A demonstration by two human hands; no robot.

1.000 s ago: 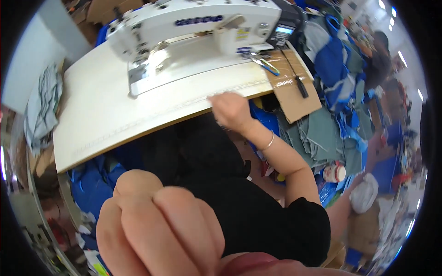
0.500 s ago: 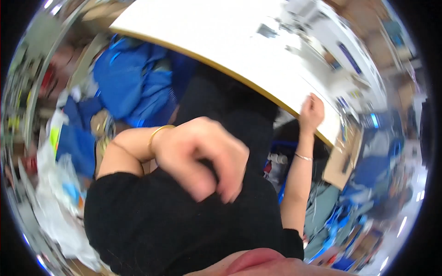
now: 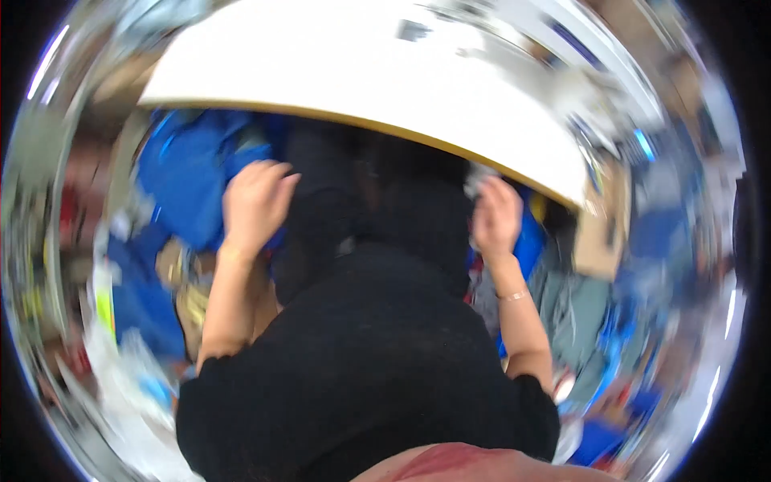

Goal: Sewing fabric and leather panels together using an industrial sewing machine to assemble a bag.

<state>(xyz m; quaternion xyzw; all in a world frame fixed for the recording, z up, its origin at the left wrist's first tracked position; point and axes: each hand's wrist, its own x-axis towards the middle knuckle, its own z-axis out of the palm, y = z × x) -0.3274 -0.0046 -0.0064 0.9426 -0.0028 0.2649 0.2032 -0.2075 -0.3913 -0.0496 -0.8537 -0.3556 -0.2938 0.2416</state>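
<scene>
Both my hands are down near the front edge of a white tabletop [image 3: 337,64] with a yellowish rim. My left hand [image 3: 259,202] is beside a heap of blue cloth [image 3: 189,181], its thumb apart from the fingers, and nothing shows in it. Whether it touches the cloth I cannot tell. Just below the table's edge on the right, my right hand [image 3: 497,217] has its fingers loosely bent and somewhat apart. A small whitish thing [image 3: 478,178] lies by its fingertips, too blurred to name. No hold on it is visible.
A white machine, apparently a sewing machine [image 3: 594,88], stands at the table's far right. A small dark piece [image 3: 413,30] lies on the top. Brown cardboard [image 3: 601,225] is off its right corner. Grey-green cloth [image 3: 566,309] lies at the right, white plastic bags [image 3: 132,394] at the left.
My left hand has gone from in front of my chest forward and left to beside the blue cloth, its fingers loosening. My right hand has moved from the tabletop to below its edge. The view has turned.
</scene>
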